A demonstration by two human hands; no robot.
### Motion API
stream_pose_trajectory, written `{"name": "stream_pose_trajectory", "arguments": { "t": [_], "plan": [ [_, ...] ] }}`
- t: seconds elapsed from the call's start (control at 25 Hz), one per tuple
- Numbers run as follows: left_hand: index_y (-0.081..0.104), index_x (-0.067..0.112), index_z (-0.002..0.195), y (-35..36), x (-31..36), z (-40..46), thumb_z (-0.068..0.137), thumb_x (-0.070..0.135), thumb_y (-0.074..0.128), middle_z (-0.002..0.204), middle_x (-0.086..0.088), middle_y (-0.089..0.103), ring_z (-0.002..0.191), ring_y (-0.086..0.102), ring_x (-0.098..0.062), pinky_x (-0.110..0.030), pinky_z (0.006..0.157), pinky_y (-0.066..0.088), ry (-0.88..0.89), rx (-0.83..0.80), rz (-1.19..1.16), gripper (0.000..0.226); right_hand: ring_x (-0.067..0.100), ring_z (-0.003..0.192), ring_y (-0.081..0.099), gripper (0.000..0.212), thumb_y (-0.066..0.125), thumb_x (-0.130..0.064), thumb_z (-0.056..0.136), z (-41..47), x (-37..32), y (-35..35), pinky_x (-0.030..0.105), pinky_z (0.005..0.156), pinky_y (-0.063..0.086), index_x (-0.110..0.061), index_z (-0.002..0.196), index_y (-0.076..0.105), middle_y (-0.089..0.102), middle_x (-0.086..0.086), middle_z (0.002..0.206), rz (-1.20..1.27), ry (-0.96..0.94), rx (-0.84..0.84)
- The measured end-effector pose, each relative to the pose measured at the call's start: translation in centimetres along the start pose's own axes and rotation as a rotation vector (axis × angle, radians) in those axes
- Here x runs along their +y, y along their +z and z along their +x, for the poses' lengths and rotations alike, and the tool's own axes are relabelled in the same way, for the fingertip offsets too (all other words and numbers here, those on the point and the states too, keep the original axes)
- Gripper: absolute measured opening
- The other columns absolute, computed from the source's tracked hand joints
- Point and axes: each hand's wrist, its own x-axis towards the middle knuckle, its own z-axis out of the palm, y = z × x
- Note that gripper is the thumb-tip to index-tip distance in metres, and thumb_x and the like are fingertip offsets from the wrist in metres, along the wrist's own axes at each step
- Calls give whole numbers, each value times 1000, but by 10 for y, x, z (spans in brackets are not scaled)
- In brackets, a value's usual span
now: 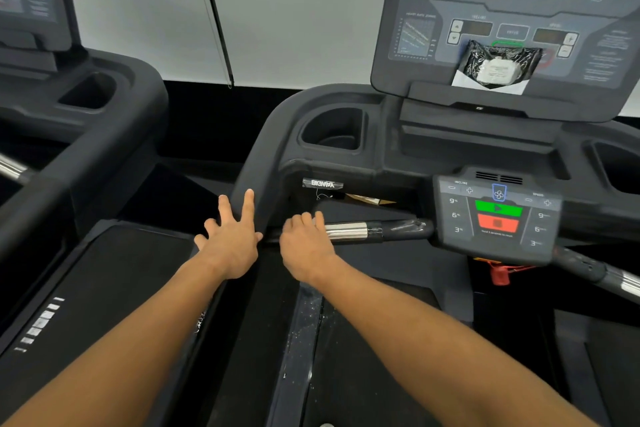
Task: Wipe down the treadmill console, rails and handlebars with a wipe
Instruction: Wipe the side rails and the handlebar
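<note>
My left hand [232, 237] lies flat with spread fingers on the treadmill's black left side rail [256, 163]. My right hand [304, 243] curls over the front handlebar [349, 230] at its chrome sensor section. No wipe shows in either hand. A black wipe packet [495, 68] with a white label leans on the ledge of the upper console [485, 10]. The lower control panel [497, 215] with green and red buttons sits right of my right hand.
A cup holder [334, 130] is recessed left of the console. A red safety clip [500, 274] hangs under the control panel. A second treadmill [69, 107] stands close on the left. The black belt [363, 357] runs below my arms.
</note>
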Motion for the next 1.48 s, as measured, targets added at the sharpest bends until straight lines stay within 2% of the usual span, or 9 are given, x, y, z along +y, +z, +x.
{"name": "stream_pose_trajectory", "arguments": {
  "t": [0.08,0.16,0.32,0.52,0.68,0.88,1.04,1.32,1.48],
  "plan": [
    [-25,34,153,-1,0,0,107,35,37,162,-17,-21,138,25,-46,-62,109,27,3,-11,-2,77,33,122,47,53,48,-22,95,-9,23,10,62,119,6,-2,144,38,52,13,130,34,-42,59],
    [-26,34,153,-2,1,-1,107,34,37,162,-17,-22,139,23,-46,-63,110,26,5,-23,-13,78,31,121,49,51,43,-23,97,-23,52,15,63,117,-5,-5,144,36,52,10,128,52,-47,91],
    [-28,35,152,-4,1,0,106,32,38,161,-16,-24,140,22,-47,-63,110,26,7,-41,-24,80,27,116,51,43,29,-31,101,-58,108,21,61,117,-6,-9,137,39,51,5,123,40,20,117],
    [-30,35,151,-4,1,0,107,32,37,161,-16,-24,140,22,-46,-63,111,25,0,-45,-28,80,34,137,37,68,18,-44,97,-92,136,30,57,121,3,-2,150,28,44,15,143,-24,166,135],
    [-30,35,151,-4,1,0,107,31,37,161,-17,-25,141,20,-47,-62,111,25,9,-56,-25,80,42,147,19,76,27,-48,98,-87,92,29,55,122,5,2,154,15,26,26,157,107,276,147],
    [-31,34,150,-7,1,0,107,31,36,160,-19,-26,141,21,-46,-60,110,27,16,-78,-9,80,41,150,4,69,30,-33,101,-57,41,20,52,123,1,2,154,2,10,24,162,184,205,136],
    [-31,33,150,-8,0,0,107,30,36,160,-20,-26,142,20,-46,-60,110,26,26,-86,-20,81,35,151,-11,76,35,-27,96,-64,42,24,52,122,-5,-2,154,-7,-5,19,164,159,166,101],
    [-31,30,151,-9,-1,-1,107,28,38,159,-22,-28,142,17,-49,-59,111,26,42,-94,-35,82,34,152,1,87,31,-24,77,-100,114,20,51,122,-6,1,155,4,8,17,164,-2,301,47],
    [-31,28,151,-10,-1,-1,107,26,38,158,-24,-29,142,16,-49,-60,111,25,51,-108,-47,82,36,151,-5,89,44,-27,82,-96,98,14,45,121,-10,0,155,1,2,19,164,84,331,47]
  ]
}}
